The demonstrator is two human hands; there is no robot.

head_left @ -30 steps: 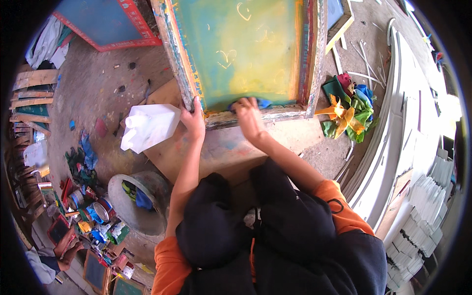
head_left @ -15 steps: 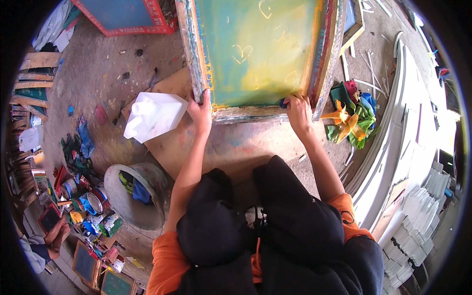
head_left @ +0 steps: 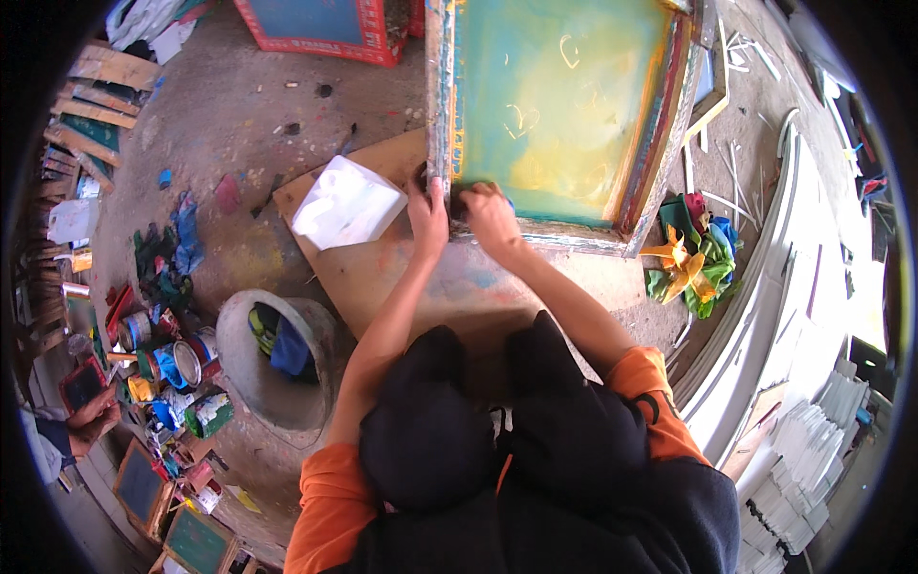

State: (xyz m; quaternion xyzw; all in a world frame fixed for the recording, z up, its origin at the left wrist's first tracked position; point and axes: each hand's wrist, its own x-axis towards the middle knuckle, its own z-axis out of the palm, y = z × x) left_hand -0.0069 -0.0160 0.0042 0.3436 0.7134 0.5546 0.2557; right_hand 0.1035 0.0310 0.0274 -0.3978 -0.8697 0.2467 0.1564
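Observation:
A wood-framed printing screen with a green-yellow mesh and pale heart outlines stands tilted in front of me. My left hand is closed around the lower left of its frame, the thumb along the near side. Inside the lower left corner, my right hand has its fingers bunched against the mesh. A bit of blue wad, probably cloth, pokes out beside those fingers; most of it is hidden. Left of my left hand, a white plastic jug lies on a paint-stained board.
Coloured rags lie right of the screen, near long white strips. A grey bucket with cloths sits at left, beside paint cans. Another person's hands show at far left. A red-edged frame stands behind.
My right hand has slid left along the screen's lower edge, from the right corner to the left one. My left hand still holds the frame. The whole view has shifted.

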